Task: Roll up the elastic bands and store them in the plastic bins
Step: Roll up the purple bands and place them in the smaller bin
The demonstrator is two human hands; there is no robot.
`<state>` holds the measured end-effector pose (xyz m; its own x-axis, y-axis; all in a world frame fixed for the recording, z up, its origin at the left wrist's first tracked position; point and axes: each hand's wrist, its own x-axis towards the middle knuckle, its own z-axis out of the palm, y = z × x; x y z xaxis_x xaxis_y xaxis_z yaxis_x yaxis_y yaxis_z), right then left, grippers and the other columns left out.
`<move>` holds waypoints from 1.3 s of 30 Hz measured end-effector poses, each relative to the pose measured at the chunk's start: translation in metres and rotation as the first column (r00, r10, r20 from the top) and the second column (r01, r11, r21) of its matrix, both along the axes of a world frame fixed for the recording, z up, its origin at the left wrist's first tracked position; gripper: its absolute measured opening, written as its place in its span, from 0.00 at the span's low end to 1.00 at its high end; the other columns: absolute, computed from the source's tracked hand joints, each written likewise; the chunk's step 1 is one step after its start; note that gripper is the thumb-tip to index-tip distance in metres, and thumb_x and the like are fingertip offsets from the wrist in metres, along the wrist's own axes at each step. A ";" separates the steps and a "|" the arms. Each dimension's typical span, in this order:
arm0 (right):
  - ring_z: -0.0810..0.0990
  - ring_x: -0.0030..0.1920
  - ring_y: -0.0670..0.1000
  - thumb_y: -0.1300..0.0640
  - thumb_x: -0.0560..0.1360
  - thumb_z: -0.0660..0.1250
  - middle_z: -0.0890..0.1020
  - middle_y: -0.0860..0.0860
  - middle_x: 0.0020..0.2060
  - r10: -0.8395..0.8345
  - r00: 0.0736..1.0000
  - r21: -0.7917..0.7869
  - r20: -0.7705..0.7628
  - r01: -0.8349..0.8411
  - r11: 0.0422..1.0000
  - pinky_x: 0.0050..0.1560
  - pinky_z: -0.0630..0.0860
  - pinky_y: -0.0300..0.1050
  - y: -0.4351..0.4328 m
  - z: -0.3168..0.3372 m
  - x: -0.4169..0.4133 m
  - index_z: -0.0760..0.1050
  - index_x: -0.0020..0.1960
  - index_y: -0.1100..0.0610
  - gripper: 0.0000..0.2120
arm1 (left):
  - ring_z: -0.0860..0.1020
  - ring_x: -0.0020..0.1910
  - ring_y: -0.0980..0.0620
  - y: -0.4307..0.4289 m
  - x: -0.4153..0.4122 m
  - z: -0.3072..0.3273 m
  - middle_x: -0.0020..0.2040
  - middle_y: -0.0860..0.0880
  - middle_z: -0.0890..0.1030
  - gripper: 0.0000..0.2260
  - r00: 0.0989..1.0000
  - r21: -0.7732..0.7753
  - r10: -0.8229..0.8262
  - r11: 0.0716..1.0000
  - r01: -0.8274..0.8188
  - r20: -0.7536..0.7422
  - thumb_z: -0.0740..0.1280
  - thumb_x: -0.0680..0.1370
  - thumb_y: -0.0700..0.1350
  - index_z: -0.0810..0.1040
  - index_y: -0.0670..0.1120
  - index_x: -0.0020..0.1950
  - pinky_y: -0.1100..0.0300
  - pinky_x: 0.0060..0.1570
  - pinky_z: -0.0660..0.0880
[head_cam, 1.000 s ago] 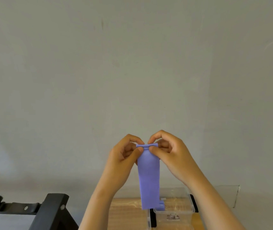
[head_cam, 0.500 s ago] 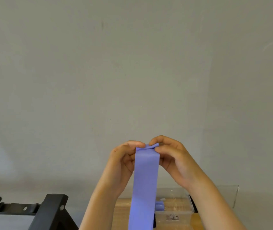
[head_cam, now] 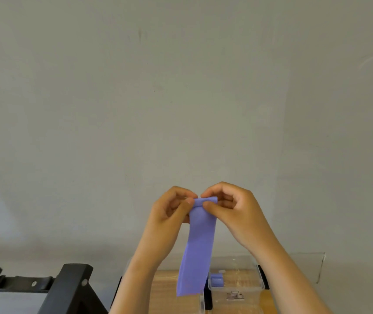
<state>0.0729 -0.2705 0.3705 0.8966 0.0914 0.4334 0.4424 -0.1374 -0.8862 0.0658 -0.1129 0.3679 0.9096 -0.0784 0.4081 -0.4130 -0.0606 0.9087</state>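
Head view: the left hand (head_cam: 169, 211) and right hand (head_cam: 230, 207) each pinch the rolled top edge of a purple elastic band (head_cam: 198, 250), which hangs in front of a clear plastic bin (head_cam: 237, 284) holding a rolled band (head_cam: 216, 280). The band's tail hides the bin's left side; the wooden table (head_cam: 165, 291) is cut off below.
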 end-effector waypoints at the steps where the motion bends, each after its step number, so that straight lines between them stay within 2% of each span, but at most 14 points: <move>1: 0.84 0.42 0.49 0.69 0.72 0.69 0.84 0.48 0.38 -0.009 1.000 -0.006 0.018 0.009 1.000 0.46 0.80 0.43 0.000 0.000 -0.001 0.81 0.41 0.54 0.11 | 0.83 0.43 0.49 -0.001 0.000 0.001 0.41 0.44 0.84 0.05 1.000 -0.002 -0.005 1.000 0.005 0.001 0.62 0.80 0.35 0.76 0.39 0.46 0.59 0.41 0.79; 4: 0.83 0.41 0.48 0.70 0.72 0.69 0.84 0.47 0.37 -0.012 0.999 -0.011 0.046 0.012 1.000 0.45 0.79 0.40 0.002 -0.001 -0.003 0.81 0.40 0.53 0.12 | 0.83 0.41 0.52 -0.003 0.000 0.002 0.40 0.45 0.84 0.04 1.000 -0.012 0.019 1.000 -0.019 0.010 0.66 0.77 0.33 0.78 0.40 0.44 0.62 0.40 0.78; 8: 0.83 0.41 0.51 0.71 0.71 0.68 0.83 0.47 0.37 -0.012 1.000 -0.009 0.029 0.012 1.000 0.44 0.78 0.43 0.002 -0.002 -0.003 0.80 0.39 0.52 0.14 | 0.83 0.39 0.55 -0.002 -0.001 0.000 0.38 0.49 0.84 0.06 0.999 -0.023 0.055 0.998 -0.055 0.002 0.69 0.74 0.31 0.80 0.41 0.43 0.67 0.40 0.76; 11: 0.84 0.44 0.48 0.68 0.71 0.71 0.84 0.47 0.41 0.061 0.997 0.044 -0.049 -0.059 0.997 0.46 0.79 0.38 -0.001 -0.002 -0.003 0.79 0.46 0.53 0.11 | 0.82 0.38 0.56 -0.002 -0.001 -0.001 0.37 0.51 0.83 0.08 0.995 0.006 0.095 0.995 -0.095 0.040 0.70 0.73 0.29 0.80 0.42 0.42 0.68 0.40 0.76; 13: 0.84 0.45 0.48 0.62 0.72 0.73 0.84 0.49 0.42 0.066 0.992 0.068 -0.105 -0.059 0.996 0.48 0.80 0.40 -0.003 -0.004 -0.001 0.79 0.50 0.52 0.10 | 0.81 0.37 0.57 -0.001 0.000 -0.001 0.36 0.52 0.82 0.09 0.991 0.009 0.116 0.993 -0.117 0.065 0.70 0.72 0.28 0.80 0.42 0.41 0.68 0.40 0.76; 16: 0.84 0.43 0.48 0.61 0.72 0.73 0.85 0.50 0.40 0.006 0.995 0.075 -0.104 0.002 0.997 0.46 0.80 0.42 -0.004 -0.006 0.001 0.81 0.47 0.54 0.05 | 0.81 0.37 0.56 -0.001 -0.001 -0.002 0.38 0.53 0.82 0.10 0.990 0.003 0.122 0.993 -0.122 0.068 0.70 0.72 0.28 0.79 0.43 0.44 0.68 0.40 0.76; 20: 0.84 0.41 0.47 0.67 0.72 0.72 0.85 0.48 0.39 0.012 0.999 0.073 -0.041 -0.009 0.997 0.42 0.77 0.34 -0.005 -0.005 -0.001 0.81 0.43 0.57 0.06 | 0.83 0.42 0.52 0.000 -0.002 -0.004 0.42 0.48 0.84 0.11 0.996 -0.016 0.080 0.997 -0.079 0.029 0.69 0.74 0.30 0.79 0.44 0.50 0.64 0.43 0.78; 23: 0.84 0.41 0.46 0.69 0.72 0.71 0.85 0.47 0.38 -0.006 1.000 0.065 -0.014 0.007 0.998 0.44 0.79 0.38 -0.004 -0.005 -0.002 0.81 0.41 0.55 0.09 | 0.83 0.45 0.49 -0.005 -0.003 -0.005 0.45 0.44 0.85 0.04 0.999 -0.034 0.006 0.999 -0.008 -0.052 0.66 0.78 0.37 0.78 0.39 0.52 0.60 0.44 0.79; 25: 0.84 0.41 0.47 0.70 0.71 0.71 0.85 0.47 0.37 -0.011 1.000 0.059 -0.002 0.011 0.998 0.45 0.80 0.39 -0.003 -0.006 -0.003 0.81 0.40 0.54 0.11 | 0.83 0.44 0.51 -0.007 -0.002 -0.007 0.44 0.45 0.86 0.05 0.998 -0.038 0.009 0.999 -0.011 -0.066 0.65 0.79 0.37 0.79 0.36 0.49 0.60 0.42 0.79; 29: 0.83 0.40 0.43 0.71 0.71 0.69 0.84 0.45 0.37 -0.017 1.000 0.020 -0.007 0.017 1.000 0.42 0.77 0.35 -0.004 -0.009 -0.004 0.80 0.42 0.57 0.10 | 0.83 0.41 0.55 -0.007 -0.001 -0.009 0.41 0.47 0.85 0.05 0.994 -0.026 0.099 0.995 -0.100 -0.035 0.70 0.75 0.34 0.82 0.43 0.44 0.66 0.41 0.77; 33: 0.84 0.45 0.49 0.61 0.74 0.71 0.85 0.49 0.41 0.046 0.989 0.051 -0.141 -0.039 0.998 0.49 0.80 0.44 -0.005 -0.014 -0.002 0.78 0.51 0.51 0.09 | 0.82 0.39 0.55 -0.005 -0.001 -0.011 0.41 0.47 0.84 0.09 0.988 -0.008 0.152 0.988 -0.152 -0.003 0.71 0.73 0.31 0.83 0.46 0.43 0.66 0.42 0.77; 36: 0.85 0.43 0.50 0.59 0.74 0.72 0.85 0.51 0.38 0.001 0.991 0.032 -0.131 0.003 0.999 0.48 0.81 0.51 -0.004 -0.016 0.001 0.79 0.49 0.52 0.05 | 0.81 0.39 0.55 -0.005 -0.002 -0.012 0.40 0.46 0.84 0.10 0.985 -0.001 0.170 0.985 -0.170 0.008 0.71 0.72 0.31 0.83 0.46 0.42 0.67 0.41 0.76; 39: 0.84 0.41 0.48 0.64 0.74 0.71 0.85 0.50 0.37 -0.021 0.996 0.025 -0.091 0.023 0.999 0.45 0.80 0.44 -0.004 -0.017 0.001 0.80 0.45 0.53 0.06 | 0.82 0.42 0.55 -0.004 -0.003 -0.014 0.41 0.47 0.84 0.11 0.988 0.014 0.154 0.988 -0.154 -0.003 0.71 0.72 0.30 0.82 0.46 0.44 0.65 0.43 0.77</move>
